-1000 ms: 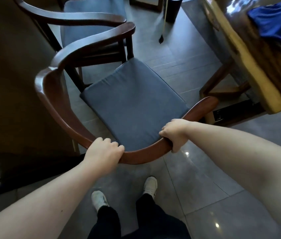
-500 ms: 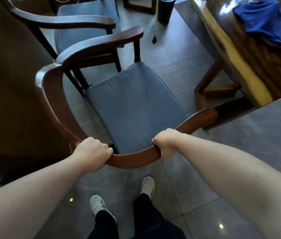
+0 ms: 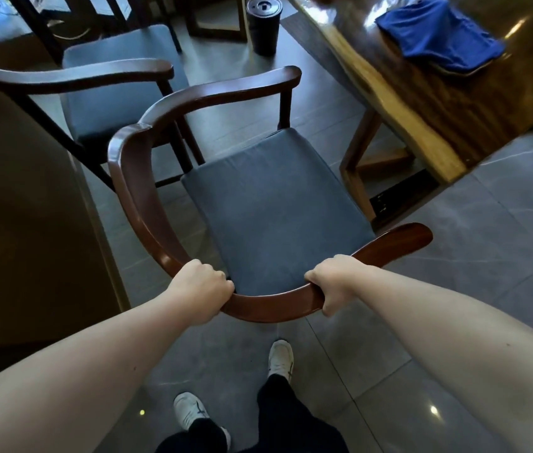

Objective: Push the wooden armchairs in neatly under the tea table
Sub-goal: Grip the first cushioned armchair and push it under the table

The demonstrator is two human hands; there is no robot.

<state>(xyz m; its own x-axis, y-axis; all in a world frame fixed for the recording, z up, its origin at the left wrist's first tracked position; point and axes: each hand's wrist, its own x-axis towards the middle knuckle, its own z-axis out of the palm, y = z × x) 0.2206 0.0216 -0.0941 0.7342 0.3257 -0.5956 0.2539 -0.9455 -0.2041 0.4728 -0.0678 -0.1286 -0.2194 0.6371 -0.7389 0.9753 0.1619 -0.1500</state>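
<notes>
A wooden armchair [image 3: 134, 178] with a curved dark-brown back rail and a grey-blue seat cushion [image 3: 275, 207] stands on the tiled floor in front of me. My left hand [image 3: 203, 287] grips the rail at its lower left curve. My right hand [image 3: 337, 282] grips the same rail further right. The tea table [image 3: 399, 103], a thick live-edge slab on a wooden leg frame [image 3: 356, 165], runs along the upper right, its near corner just beyond the chair's right arm. A second armchair [image 3: 72, 75] with the same cushion stands behind, at the upper left.
A blue folded cloth [image 3: 438, 34] lies on the tabletop. A black cylindrical bin [image 3: 263, 24] stands on the floor at the top. A dark brown wall or cabinet side [image 3: 23, 223] closes the left. My feet in white shoes [image 3: 281, 358] are just behind the chair.
The chair has shifted right and turned toward the table, both hands keeping their grip on the rail. The table end and the second chair now sit closer to the frame's middle.
</notes>
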